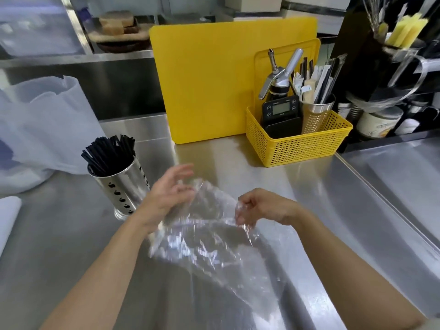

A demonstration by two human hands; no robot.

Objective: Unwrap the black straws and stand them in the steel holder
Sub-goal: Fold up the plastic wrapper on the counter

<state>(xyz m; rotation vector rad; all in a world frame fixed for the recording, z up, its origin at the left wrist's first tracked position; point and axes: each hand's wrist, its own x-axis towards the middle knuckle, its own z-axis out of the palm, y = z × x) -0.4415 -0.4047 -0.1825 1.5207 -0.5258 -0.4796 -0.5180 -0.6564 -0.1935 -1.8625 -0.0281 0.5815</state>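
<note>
The black straws [108, 152] stand upright in the steel holder [121, 184], just left of the left hand [166, 196], the nearer one. Both hands hold the clear wrapper [209, 234] (apparently empty, though blurred): the right hand [259, 207] pinches it, the left looks loosely spread.

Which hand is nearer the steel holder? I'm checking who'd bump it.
Left. The left hand sits just right of the steel holder, nearly touching it. The right hand is farther right, across the clear wrapper.
</note>
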